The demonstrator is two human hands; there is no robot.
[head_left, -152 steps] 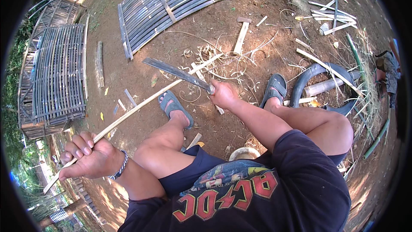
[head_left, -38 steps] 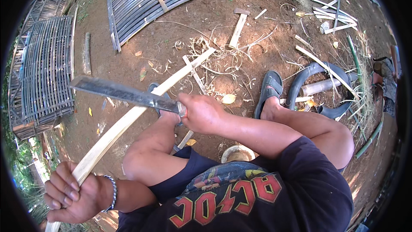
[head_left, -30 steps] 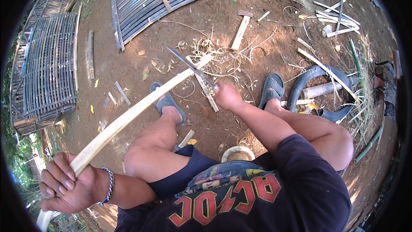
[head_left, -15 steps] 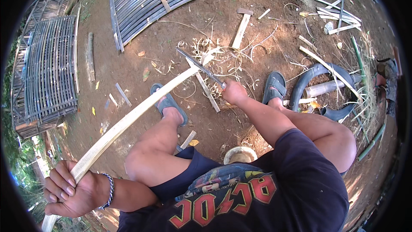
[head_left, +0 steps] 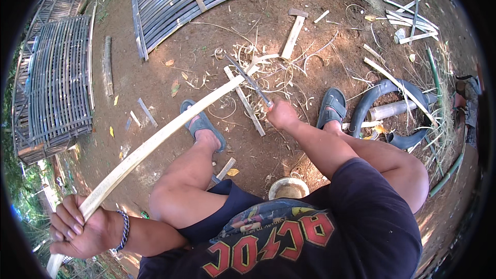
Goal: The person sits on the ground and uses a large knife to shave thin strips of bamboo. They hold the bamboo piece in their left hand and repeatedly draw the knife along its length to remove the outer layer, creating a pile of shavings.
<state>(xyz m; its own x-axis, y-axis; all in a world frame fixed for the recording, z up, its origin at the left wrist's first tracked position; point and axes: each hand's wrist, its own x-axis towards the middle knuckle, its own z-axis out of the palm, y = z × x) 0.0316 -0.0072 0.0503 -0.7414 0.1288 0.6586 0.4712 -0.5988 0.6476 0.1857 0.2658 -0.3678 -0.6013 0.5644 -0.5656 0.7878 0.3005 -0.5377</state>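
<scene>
Lower end of the bamboo strip (head_left: 155, 144) beyond the frame's dark rim; knife handle inside the right hand (head_left: 281, 114).

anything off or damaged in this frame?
Nothing damaged. Pale shavings litter the dirt, as carving leaves them. Left hand grips the bamboo strip; right hand sets the long knife against its far end. A hammer lies beyond.

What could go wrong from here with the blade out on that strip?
1. The knife in the right hand crosses the far end of the bamboo strip, just above the sandalled left foot; a slip might swing it toward the foot or knee.
2. The left hand grips the strip's near end bare; its edges may cut or splinter.
</scene>
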